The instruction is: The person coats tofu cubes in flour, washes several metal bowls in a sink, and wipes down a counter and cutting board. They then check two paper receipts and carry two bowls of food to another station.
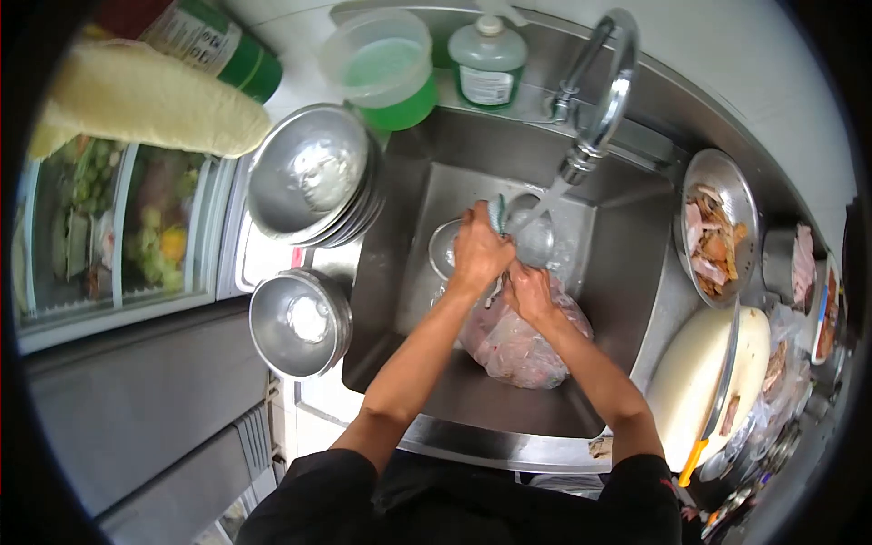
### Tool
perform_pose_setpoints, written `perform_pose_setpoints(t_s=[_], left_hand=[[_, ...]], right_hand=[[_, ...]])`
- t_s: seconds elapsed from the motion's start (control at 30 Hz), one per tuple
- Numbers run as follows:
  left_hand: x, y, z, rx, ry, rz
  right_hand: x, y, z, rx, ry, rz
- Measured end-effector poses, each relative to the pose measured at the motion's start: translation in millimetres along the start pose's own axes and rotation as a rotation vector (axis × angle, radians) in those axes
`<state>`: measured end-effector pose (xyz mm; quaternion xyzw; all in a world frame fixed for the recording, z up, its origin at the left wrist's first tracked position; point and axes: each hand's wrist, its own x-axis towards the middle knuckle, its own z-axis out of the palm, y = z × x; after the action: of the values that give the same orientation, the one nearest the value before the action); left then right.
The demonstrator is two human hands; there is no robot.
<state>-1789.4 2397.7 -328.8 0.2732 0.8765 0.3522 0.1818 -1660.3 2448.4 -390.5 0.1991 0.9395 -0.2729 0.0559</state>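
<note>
My left hand is closed around a teal-and-white cloth, of which only a small part shows above the fingers. Right beside it, my right hand is closed too, its fingers curled inward; what they grip is hidden. Just below both hands a clear plastic bag with pinkish contents rests in the steel sink. Water runs from the faucet into a metal bowl next to my hands. Another round metal vessel lies partly hidden behind my left hand.
Stacked steel bowls and smaller bowls stand left of the sink. Behind it are a tub of green liquid and a soap bottle. At right are a bowl of meat pieces, a cutting board and a yellow-handled knife.
</note>
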Motion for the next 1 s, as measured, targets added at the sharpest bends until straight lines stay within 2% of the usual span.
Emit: perform_pose_setpoints(t_s=[0.07, 0.1, 0.13, 0.2, 0.23, 0.3, 0.33, 0.37, 0.4, 0.43, 0.5, 0.53, 0.6, 0.63, 0.67, 0.73, 0.77, 0.8, 0.83, 0.87, 0.97, 1.0], left_hand=[[9, -18, -4, 0.018, 0.033, -0.041], [11, -26, -11, -0.004, -0.052, -0.066], [11, -33, -16, -0.030, -0.140, -0.090], [7, -51, -10, -0.027, -0.115, -0.084], [6, -59, -4, -0.056, -0.094, -0.094], [3, -57, -9, -0.094, -0.085, -0.109], [6, -59, -17, -0.135, -0.172, -0.232], [7, -59, -25, -0.176, -0.252, -0.356], [5, -62, -27, -0.180, -0.239, -0.368], [1, -65, -29, -0.150, -0.269, -0.513], [-13, -68, -37, -0.143, -0.288, -0.728], [-24, -77, -35, -0.144, -0.275, -0.740], [-48, -105, -26, -0.290, -0.199, -0.868], [-59, -119, -26, -0.311, -0.260, -0.853], [-72, -133, -25, -0.332, -0.323, -0.835], [-134, -270, 71, -0.731, -0.066, -0.552], [-146, -263, 56, -0.647, -0.123, -0.522], [-155, -247, 33, -0.551, -0.174, -0.500], [-164, -240, 24, -0.502, -0.206, -0.477], [-171, -234, 14, -0.463, -0.236, -0.459], [-183, -226, -5, -0.351, -0.291, -0.384], [-183, -224, -11, -0.306, -0.298, -0.345]], right_hand=[[-8, -17, 2, 0.246, 0.067, -0.040], [-10, -3, 2, 0.116, 0.186, -0.318], [-12, 12, 0, 0.123, 0.173, -0.333], [-9, 22, -23, -0.509, 0.222, -0.437], [-7, 26, -25, -0.509, 0.218, -0.439], [-11, 31, -26, -0.277, 0.131, -0.376], [-17, 28, -24, -0.279, 0.123, -0.374], [-27, 22, -19, -0.061, -0.046, -0.159], [-34, 12, -14, 0.155, -0.215, 0.051], [-41, 0, -12, 0.154, -0.227, 0.034], [-56, -34, -19, 1.148, 0.049, 0.317], [-61, -46, -24, 1.150, 0.032, 0.309], [-70, -70, -40, 1.389, 0.272, 0.423], [-75, -84, -52, 1.392, 0.255, 0.416], [-80, -101, -67, 1.420, 0.218, 0.361], [-83, -142, -90, 1.362, 0.176, 0.194], [-79, -168, -94, 1.280, 0.232, 0.075], [-69, -169, -90, 0.893, 0.253, -0.358], [-58, -192, -95, 0.801, 0.281, -0.548], [-53, -210, -95, 0.601, 0.253, -0.676], [-29, -246, -61, 0.466, 0.289, -0.848], [-20, -248, -51, 0.427, 0.207, -0.847]])
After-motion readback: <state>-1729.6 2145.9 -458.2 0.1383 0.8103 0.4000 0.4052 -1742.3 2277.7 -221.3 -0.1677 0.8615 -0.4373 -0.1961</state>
